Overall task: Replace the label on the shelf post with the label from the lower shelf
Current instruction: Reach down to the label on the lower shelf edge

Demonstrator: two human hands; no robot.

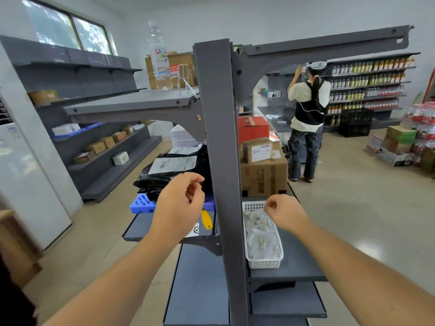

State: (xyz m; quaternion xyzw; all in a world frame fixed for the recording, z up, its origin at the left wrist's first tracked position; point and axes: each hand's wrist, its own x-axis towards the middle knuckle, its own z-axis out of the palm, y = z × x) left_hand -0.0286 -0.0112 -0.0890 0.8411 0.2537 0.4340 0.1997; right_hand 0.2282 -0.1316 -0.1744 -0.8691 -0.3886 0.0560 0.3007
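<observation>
Left hand (pixel 180 203) fingers curled, apparently empty; white label (pixel 193 229) on lower shelf (pixel 141 228) just below them. Right hand (pixel 286 214) loosely closed, contents unclear. Pinch label edge; avoid yellow tag (pixel 206 219) beside it.

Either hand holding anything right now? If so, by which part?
Cannot be told. The left hand is loosely curled beside the grey metal shelf post, the right hand is curled over the white plastic basket; no object shows in either.
</observation>
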